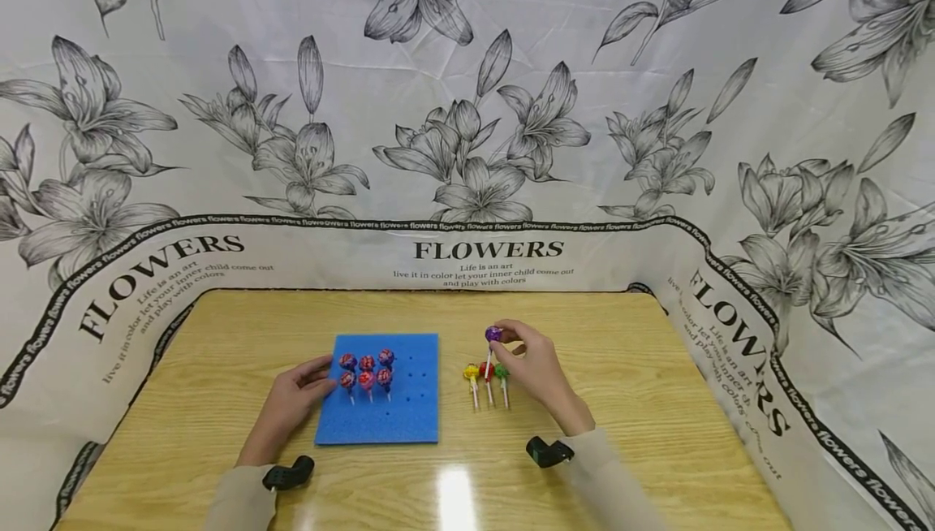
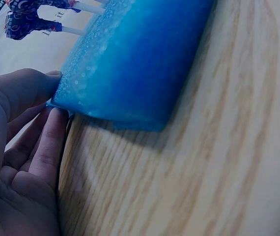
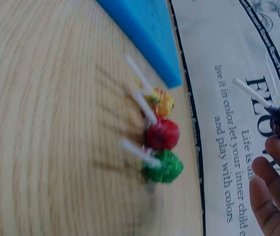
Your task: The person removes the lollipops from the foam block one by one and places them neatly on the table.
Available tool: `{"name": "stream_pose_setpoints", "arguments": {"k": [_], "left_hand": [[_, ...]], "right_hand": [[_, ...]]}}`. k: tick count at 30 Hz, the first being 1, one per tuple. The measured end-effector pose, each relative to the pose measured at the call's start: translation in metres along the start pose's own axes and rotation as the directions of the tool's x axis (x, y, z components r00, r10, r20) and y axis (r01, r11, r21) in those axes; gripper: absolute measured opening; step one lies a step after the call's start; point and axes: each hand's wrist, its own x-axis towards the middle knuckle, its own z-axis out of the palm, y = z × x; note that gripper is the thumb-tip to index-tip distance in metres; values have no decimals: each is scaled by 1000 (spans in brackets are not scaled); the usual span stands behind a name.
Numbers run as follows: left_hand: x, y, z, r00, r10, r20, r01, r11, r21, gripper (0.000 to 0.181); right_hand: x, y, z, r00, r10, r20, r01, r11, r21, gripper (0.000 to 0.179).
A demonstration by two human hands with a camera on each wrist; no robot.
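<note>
A blue foam board (image 1: 409,425) lies on the table, several wrapped lollipops (image 1: 367,381) standing upright in its left half. Their wrappers are dark blue, red and pink. My left hand (image 1: 294,393) holds the board's left edge, the thumb (image 2: 37,84) on top and fingers lower at the side. Right of the board my right hand (image 1: 536,367) pinches a purple lollipop (image 1: 493,335) by its wrapped head, the white stick pointing down. Below it lie a yellow lollipop (image 3: 160,102), a red lollipop (image 3: 162,133) and a green lollipop (image 3: 165,167) in a row.
Small holes show in the right half of the board. The wood-grain table (image 1: 599,336) is enclosed by a white curtain (image 1: 482,174) printed with flowers and lettering. Both wrists carry a black camera band.
</note>
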Motion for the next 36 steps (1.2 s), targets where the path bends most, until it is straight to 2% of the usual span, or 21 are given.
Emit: {"name": "stream_pose_setpoints", "arguments": {"k": [9, 12, 20, 28, 36], "left_hand": [[-1, -2, 0, 1000, -5, -4, 5, 1000, 16, 53], [-1, -3, 0, 1000, -12, 2, 12, 1000, 20, 53], [-1, -1, -2, 1000, 18, -3, -18, 1000, 15, 52], [-2, 0, -1, 1000, 23, 0, -23, 1000, 13, 52], [-1, 1, -1, 1000, 21, -3, -21, 1000, 22, 52]], "right_hand": [[-15, 30, -20, 997, 53, -51, -56, 996, -69, 30], [-20, 38, -24, 995, 86, -42, -89, 993, -74, 31], [-31, 53, -25, 978, 207, 21, -204, 976, -79, 32], [-38, 59, -18, 974, 213, 79, -206, 974, -90, 30], [-38, 67, -11, 972, 219, 86, -209, 971, -113, 29]]}}
